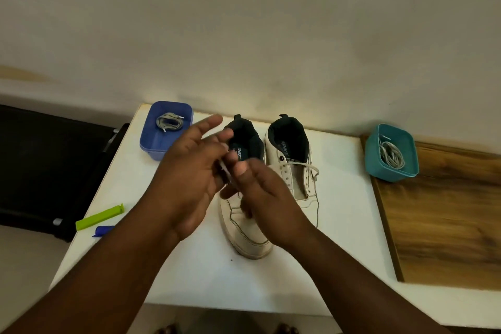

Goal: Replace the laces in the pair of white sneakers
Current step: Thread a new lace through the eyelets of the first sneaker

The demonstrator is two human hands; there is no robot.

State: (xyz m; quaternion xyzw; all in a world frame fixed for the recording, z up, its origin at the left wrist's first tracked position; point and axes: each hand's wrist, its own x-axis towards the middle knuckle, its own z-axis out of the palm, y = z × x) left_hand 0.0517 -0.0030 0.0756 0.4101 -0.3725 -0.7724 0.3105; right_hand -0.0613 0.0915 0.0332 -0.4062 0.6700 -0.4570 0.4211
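Both forearms reach in from the lower edge of the view and meet above the white counter (339, 225). We note the left hand (187, 179) raised with its outer fingers spread and its thumb and a finger pinching a thin pale lace end (224, 168); the right hand (260, 198) sits just beside it, thumb up, its grip apparently closed on the same lace lower down, though its fingers are partly hidden.

Beneath the hands lies the left white leather sneaker with dark lining (244, 228), toe toward us; its eyelets are covered and we cannot tell how far it is laced. Just beside it stands the right white sneaker (292, 165), with one white lace (306, 166) crossing only the top eyelets, the lower rows bare.

A blue plastic tub (151, 141) at the far left corner holds a coiled grey lace (168, 122). A teal plastic tub (374, 160) on the wooden board (439, 225) holds a bundle of white laces (391, 156). A green plastic clip (99, 217) and a small blue object (103, 230) lie near the left edge.

In our judgement the lace is light, limp and prone to slipping; it is best held at the stiff tip for threading. The sneakers look light but floppy at the tongue and want steadying by the sidewall.
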